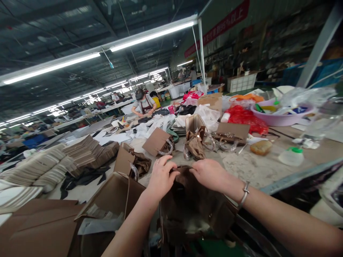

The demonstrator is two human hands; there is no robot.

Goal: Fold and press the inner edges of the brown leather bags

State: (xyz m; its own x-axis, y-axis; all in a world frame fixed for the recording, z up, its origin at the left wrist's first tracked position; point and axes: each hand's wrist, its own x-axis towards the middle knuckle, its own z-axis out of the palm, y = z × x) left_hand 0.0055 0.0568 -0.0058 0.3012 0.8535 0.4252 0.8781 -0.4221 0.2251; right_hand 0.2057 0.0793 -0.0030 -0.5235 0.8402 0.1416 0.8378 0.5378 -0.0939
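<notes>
Closest to the lens, 2 bare forearms reach in to a brown bag (187,214) that stands open at the near edge of the worktop (254,167). The left hand (160,178) has its grip pressed together on the bag's top rim, fingers curled over the edge. The right hand (211,175), with a bracelet (244,194) at the wrist, sits just beside it on the same rim. Its fingertips fold down out of sight, and its grip looks closed on the rim too.

The bag looks light and soft. Its walls are crumpled and sag between the 2 hands, so it would likely crease or tear rather than slip. The top rim, taken at both sides, seems the soundest place to hold it. Its inside is dark and I cannot tell what it holds.

At the lower left an open cardboard box (115,196) has pale paper lying in it. Further back, another open bag (197,139) with clear looped handles stands upright, its contents hidden. To the right, a lavender basin (281,119) is heaped with packets and plastic odds. A small clear bottle (291,156) with a green cap sits near it, well apart from the hands. Stacks of flat tan pieces (53,164) fill the left side.
</notes>
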